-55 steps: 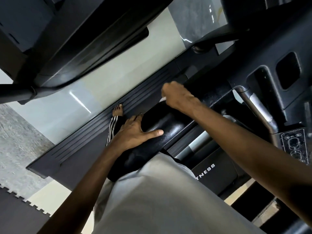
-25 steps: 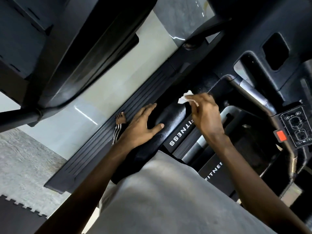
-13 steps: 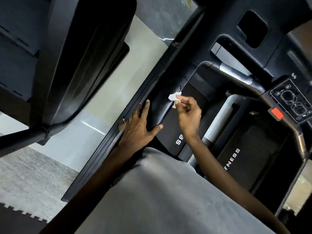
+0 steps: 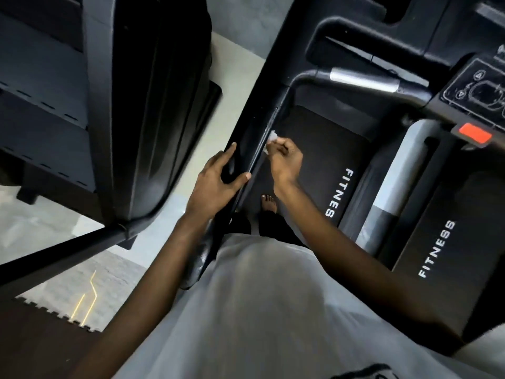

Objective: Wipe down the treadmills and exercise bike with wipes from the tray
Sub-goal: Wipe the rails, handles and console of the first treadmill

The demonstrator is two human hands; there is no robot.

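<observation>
I stand on a black treadmill belt (image 4: 325, 149) marked FITNESS. Its left handrail (image 4: 257, 138), a glossy black bar, runs up the middle of the view. My left hand (image 4: 216, 184) grips this rail, thumb on the inner side and fingers over the outer side. My right hand (image 4: 284, 160) pinches a small crumpled white wipe (image 4: 272, 135) and holds it against the rail's inner edge, just above my left hand. The treadmill's console (image 4: 481, 91) with a red stop button (image 4: 475, 135) is at the upper right. No tray is in view.
A second treadmill belt (image 4: 448, 242) marked FITNESS lies to the right, past a grey side rail (image 4: 399, 176). Another black machine (image 4: 153, 91) fills the upper left, with pale floor (image 4: 237, 77) between. A grey floor mat (image 4: 60, 258) lies at the lower left.
My view has swung right, over the belt. My right hand has slid the wipe along the handrail, and it stays just above my left hand, which keeps hold of the rail.
</observation>
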